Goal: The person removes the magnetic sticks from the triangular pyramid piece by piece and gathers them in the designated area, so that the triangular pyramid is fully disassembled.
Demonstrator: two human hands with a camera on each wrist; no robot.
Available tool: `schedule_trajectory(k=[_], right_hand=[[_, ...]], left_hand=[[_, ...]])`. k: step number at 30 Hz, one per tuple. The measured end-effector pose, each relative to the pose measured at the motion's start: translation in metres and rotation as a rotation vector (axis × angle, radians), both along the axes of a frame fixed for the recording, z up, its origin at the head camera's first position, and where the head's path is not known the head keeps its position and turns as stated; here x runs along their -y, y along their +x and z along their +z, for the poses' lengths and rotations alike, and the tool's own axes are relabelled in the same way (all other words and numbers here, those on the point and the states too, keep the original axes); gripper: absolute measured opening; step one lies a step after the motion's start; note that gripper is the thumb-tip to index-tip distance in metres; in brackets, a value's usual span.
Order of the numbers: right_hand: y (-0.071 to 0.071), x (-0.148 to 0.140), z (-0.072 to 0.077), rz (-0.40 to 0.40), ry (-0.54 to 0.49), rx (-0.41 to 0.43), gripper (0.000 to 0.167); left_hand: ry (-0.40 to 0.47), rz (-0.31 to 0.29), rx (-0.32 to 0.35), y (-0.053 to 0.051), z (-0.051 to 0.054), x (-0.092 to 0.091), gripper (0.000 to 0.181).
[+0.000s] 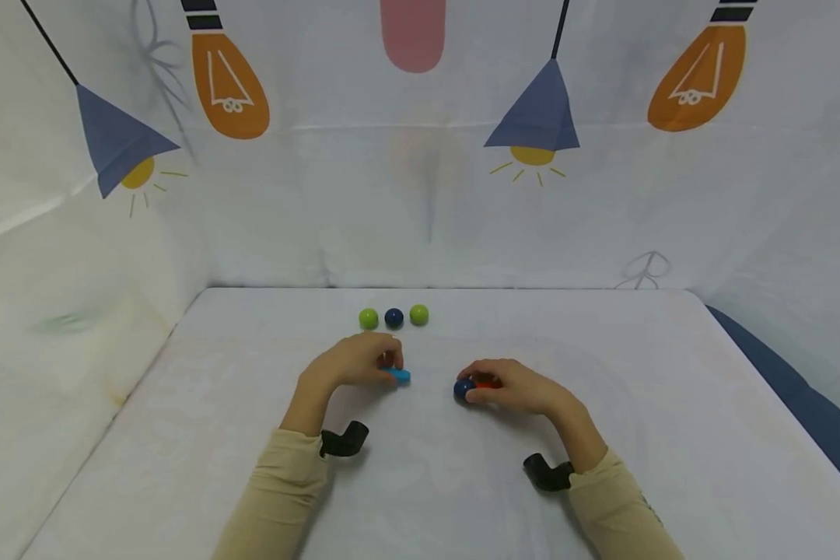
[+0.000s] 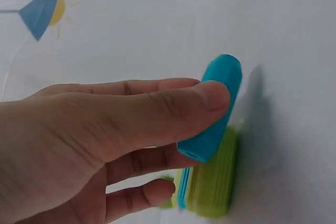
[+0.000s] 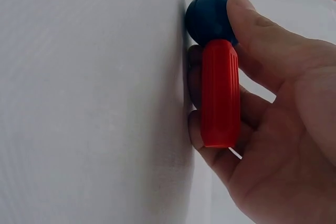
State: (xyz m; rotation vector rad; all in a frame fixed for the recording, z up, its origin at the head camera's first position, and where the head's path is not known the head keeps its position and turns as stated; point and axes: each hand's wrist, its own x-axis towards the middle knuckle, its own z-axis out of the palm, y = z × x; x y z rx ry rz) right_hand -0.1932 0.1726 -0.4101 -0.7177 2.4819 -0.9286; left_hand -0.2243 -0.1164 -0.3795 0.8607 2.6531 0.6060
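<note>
My left hand (image 1: 357,359) pinches a light-blue toy building rod (image 2: 215,111) between thumb and fingers. Behind that rod in the left wrist view lie ribbed green rods (image 2: 218,182) with a blue strip among them; the hand hides them in the head view. To the right, my right hand (image 1: 518,386) holds a dark blue ball (image 3: 210,18) with a red ribbed rod (image 3: 220,95). One end of the red rod touches the ball. The thumb presses the ball, while other fingers curl behind the rod, low over the white table (image 1: 427,482).
Beyond the left hand, a green ball (image 1: 368,319), another dark blue ball (image 1: 394,318) and a second green ball (image 1: 419,314) stand in a row. A white curtain (image 1: 364,210) with printed lamps hangs behind the table's far edge. Black curved pieces (image 1: 345,439) sit at both wrists.
</note>
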Motion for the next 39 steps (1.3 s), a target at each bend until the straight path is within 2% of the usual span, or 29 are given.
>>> schedule_trajectory(k=[3, 7, 21, 32, 35, 39], right_hand=[[-0.001, -0.001, 0.000, -0.019, 0.002, 0.009, 0.034], [-0.001, -0.001, 0.001, -0.031, -0.003, 0.023, 0.035], [0.001, -0.001, 0.001, -0.028, -0.020, 0.034, 0.035], [0.001, 0.001, 0.000, -0.001, -0.019, -0.010, 0.040], [0.000, -0.002, 0.000, 0.001, -0.010, -0.019, 0.041], [-0.001, -0.011, 0.000, -0.018, 0.008, -0.017, 0.035]], left_hand=[[-0.002, 0.036, 0.025, -0.001, 0.004, 0.013, 0.013], [-0.016, 0.062, 0.054, -0.003, 0.005, 0.022, 0.014], [-0.031, 0.096, 0.145, -0.005, 0.002, 0.028, 0.017], [-0.005, 0.063, 0.127, -0.004, 0.004, 0.029, 0.016], [0.028, 0.032, 0.074, -0.004, 0.005, 0.023, 0.013], [0.082, -0.040, -0.039, -0.002, 0.000, 0.000, 0.010]])
